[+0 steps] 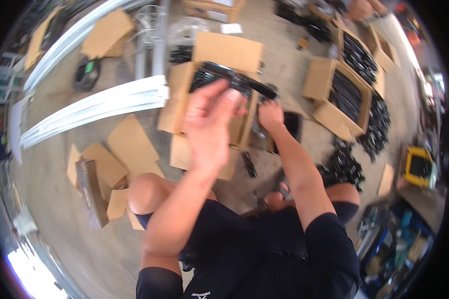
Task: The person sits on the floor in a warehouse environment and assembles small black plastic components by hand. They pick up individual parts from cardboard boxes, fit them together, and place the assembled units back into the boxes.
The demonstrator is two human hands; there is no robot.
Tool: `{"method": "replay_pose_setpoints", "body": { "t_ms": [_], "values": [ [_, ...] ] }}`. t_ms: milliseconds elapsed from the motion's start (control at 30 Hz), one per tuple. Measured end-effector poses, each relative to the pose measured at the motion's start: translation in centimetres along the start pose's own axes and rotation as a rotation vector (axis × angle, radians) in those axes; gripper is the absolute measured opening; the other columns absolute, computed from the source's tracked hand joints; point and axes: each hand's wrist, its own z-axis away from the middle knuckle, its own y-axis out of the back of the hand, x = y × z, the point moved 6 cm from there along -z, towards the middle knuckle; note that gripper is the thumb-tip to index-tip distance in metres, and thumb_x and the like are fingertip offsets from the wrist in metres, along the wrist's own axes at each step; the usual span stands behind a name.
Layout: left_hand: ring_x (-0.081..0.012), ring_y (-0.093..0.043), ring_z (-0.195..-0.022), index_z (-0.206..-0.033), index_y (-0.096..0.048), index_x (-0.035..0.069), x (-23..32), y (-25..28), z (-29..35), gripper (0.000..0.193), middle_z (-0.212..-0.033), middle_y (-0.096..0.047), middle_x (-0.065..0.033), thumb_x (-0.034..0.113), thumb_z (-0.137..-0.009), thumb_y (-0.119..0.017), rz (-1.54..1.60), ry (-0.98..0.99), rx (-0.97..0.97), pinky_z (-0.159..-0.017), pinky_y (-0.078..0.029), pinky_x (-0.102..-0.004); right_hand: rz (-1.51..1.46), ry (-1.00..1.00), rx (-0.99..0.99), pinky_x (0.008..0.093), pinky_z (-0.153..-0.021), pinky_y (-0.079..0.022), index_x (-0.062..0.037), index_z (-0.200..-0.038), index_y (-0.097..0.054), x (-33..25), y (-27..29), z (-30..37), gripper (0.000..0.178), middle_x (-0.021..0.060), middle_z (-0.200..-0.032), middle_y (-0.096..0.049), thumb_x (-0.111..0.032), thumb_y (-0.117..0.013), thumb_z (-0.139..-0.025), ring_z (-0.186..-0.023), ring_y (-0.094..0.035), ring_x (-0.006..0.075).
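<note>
My left hand [210, 117] is raised over an open cardboard box [227, 47], with thumb and fingers pinched at the middle of a long black bar [257, 86]. Motion blurs the bar, which slants down to the right above the box's opening. Black parts [202, 78] lie inside the box, partly hidden by the bar and hand. My right hand [271, 115] is closed just below the bar's right end; what its fingers hold is hidden. Beneath the right forearm, a dark open container [293, 127] stands on the floor. One black piece [249, 165] lies between my knees and the box.
At the right, open boxes [317, 79] hold black parts, with piles of similar pieces [345, 164] beside them. White profiles [100, 104] stretch across the left. Flattened cardboard [132, 142] lies near my left knee. A yellow-framed container [418, 167] stands far right. Another person's hand [360, 10] shows at top right.
</note>
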Motion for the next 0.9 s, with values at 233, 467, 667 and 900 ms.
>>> {"method": "replay_pose_setpoints", "body": {
  "t_ms": [233,467,667,900],
  "values": [
    [-0.0099,-0.067,-0.094,-0.127,-0.064,-0.001,-1.8,1.8,-0.2,0.031,-0.11,-0.072,-0.0066,0.005,-0.098,-0.07,0.066,0.023,-0.017,-0.081,-0.058,-0.0273,-0.34,-0.088,-0.263,0.0393,-0.117,-0.043,-0.0156,-0.153,-0.049,-3.8,-3.1,-4.2,0.073,0.0106,-0.152,-0.056,-0.052,-0.064,-0.092,-0.139,-0.056,0.0262],
    [-0.0072,-0.066,-0.096,-0.126,-0.064,-0.001,-3.1,1.6,-0.2,0.03,-0.109,-0.072,-0.0044,0.004,-0.098,-0.071,0.093,0.07,-0.051,-0.084,-0.055,-0.0242,-0.794,-0.018,-0.019,0.0477,-0.107,-0.045,-0.0167,-0.147,-0.055,-1.4,-6.8,-4.3,0.05,0.0094,-0.141,-0.065,-0.043,-0.045,-0.105,-0.127,-0.063,0.0294],
    [-0.0088,-0.066,-0.104,-0.125,-0.065,-0.001,-2.7,0.2,-0.6,0.029,-0.114,-0.071,-0.0043,0.001,-0.096,-0.07,0.082,0.071,-0.087,-0.089,-0.055,-0.0271,-0.717,-0.022,0.018,0.046,-0.102,-0.049,-0.0126,-0.145,-0.055,-0.6,-6.0,-3.5,0.05,0.0131,-0.139,-0.065,-0.041,-0.05,-0.104,-0.125,-0.064,0.0297],
    [-0.0082,-0.065,-0.099,-0.125,-0.065,0.0,-1.0,1.0,0.1,0.028,-0.112,-0.07,-0.004,0.003,-0.098,-0.07,0.062,0.052,-0.09,-0.086,-0.055,-0.0267,-0.327,0.007,-0.05,0.0452,-0.101,-0.05,-0.0109,-0.146,-0.054,-1.0,-6.3,-2.6,0.051,0.0143,-0.139,-0.065,-0.039,-0.054,-0.103,-0.128,-0.062,0.029]
  ]
}}
